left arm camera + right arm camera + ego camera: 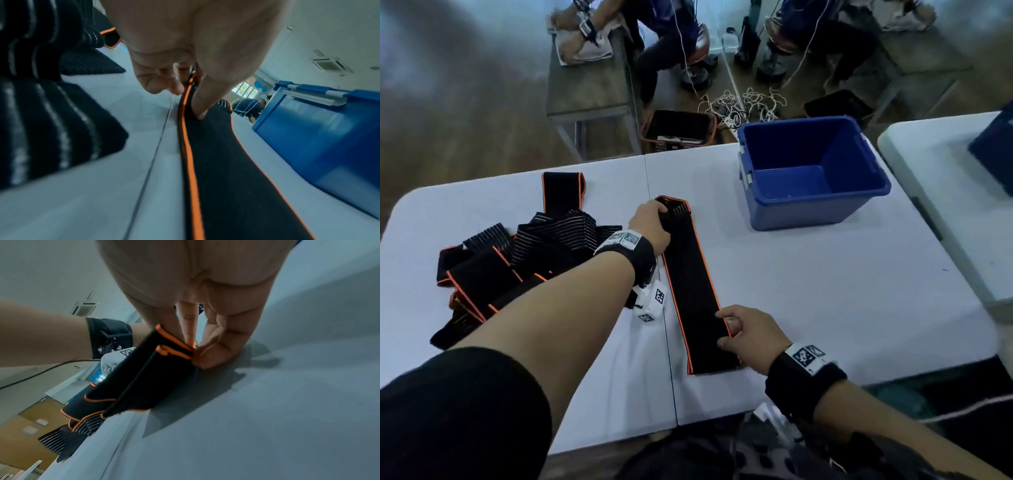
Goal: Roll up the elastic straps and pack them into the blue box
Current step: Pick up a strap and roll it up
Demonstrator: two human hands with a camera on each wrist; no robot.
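Observation:
One black elastic strap with orange edging (pixel 691 284) lies stretched lengthwise on the white table (pixel 825 291), doubled into two layers. My left hand (pixel 659 214) grips its far end, fingers curled over the left edge (pixel 191 91). My right hand (pixel 726 327) pinches the near right edge between thumb and fingers (pixel 193 352), lifting that edge a little. The strap (pixel 139 381) runs away from the pinch. The blue box (pixel 808 212) stands open at the back right with nothing visible inside. In the left wrist view the blue box (pixel 318 129) lies right of the strap (pixel 216 162).
A loose pile of several black straps, some striped (pixel 517 260), lies on the table's left side. A second white table (pixel 945 192) adjoins on the right. Beyond the far edge are other tables, seated people, a floor crate and tangled cables.

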